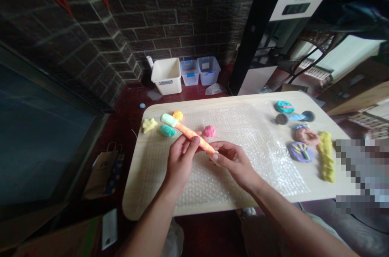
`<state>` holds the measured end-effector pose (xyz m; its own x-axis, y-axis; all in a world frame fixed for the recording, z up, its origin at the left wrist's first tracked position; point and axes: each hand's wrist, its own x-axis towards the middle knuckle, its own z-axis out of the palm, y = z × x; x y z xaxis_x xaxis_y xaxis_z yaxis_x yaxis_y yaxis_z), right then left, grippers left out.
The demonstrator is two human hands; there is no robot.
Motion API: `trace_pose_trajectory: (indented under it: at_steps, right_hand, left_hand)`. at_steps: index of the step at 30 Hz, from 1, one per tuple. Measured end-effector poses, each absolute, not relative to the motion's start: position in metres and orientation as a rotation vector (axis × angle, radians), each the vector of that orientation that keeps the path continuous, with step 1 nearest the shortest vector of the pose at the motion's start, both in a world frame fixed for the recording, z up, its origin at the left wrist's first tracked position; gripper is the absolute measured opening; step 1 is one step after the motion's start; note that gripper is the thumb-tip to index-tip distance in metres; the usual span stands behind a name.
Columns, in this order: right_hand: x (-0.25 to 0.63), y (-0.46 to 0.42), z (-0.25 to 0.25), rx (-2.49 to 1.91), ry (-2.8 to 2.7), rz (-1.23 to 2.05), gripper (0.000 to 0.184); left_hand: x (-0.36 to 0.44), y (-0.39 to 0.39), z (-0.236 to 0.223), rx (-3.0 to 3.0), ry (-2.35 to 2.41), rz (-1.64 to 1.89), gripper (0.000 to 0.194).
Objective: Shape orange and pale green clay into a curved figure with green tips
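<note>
Above the table, an orange clay stick (191, 133) with a pale green rounded end (168, 120) slants from upper left to lower right. My left hand (181, 155) is closed around its middle, thumb on top. At its lower right tip, my right hand (232, 161) pinches the end between thumb and fingers; a small pale bit shows there. Just beyond the stick lies a pink clay lump (209, 131). Near the green end are an orange clay lump (177, 115), a teal clay lump (167, 130) and a yellow clay piece (149, 125).
Bubble wrap (243, 135) covers much of the wooden table (133, 192). Several clay pieces lie at the right, among them a purple disc (302, 152), a yellow strip (326, 157) and a dumbbell shape (294, 117). Plastic bins (166, 76) and a water dispenser (258, 42) stand behind.
</note>
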<state>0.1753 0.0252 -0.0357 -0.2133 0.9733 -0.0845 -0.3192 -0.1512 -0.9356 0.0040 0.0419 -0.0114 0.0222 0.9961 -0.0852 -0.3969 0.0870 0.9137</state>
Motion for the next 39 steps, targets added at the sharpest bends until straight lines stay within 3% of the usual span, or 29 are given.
trace_pose_trajectory:
  at_steps: [4, 18, 28, 39]
  right_hand:
    - [0.1737, 0.0245, -0.0381, -0.996, -1.089, 1.500, 0.021]
    - [0.1726, 0.0235, -0.0370, -1.015, -1.137, 1.493, 0.028]
    - [0.1732, 0.0233, -0.0362, -1.061, -1.074, 1.592, 0.031]
    - [0.1732, 0.0226, -0.0327, -0.911, -1.019, 1.689, 0.023]
  left_hand:
    - [0.0059, 0.0413, -0.0130, 0.928, 0.960, 1.286, 0.031]
    - [0.0058, 0.0420, -0.0164, 0.950, 1.008, 1.277, 0.029]
    - [0.0065, 0.0415, -0.0134, 0.957, 0.982, 1.240, 0.026]
    - [0.0049, 0.0416, -0.0138, 1.035, 1.019, 1.168, 0.028]
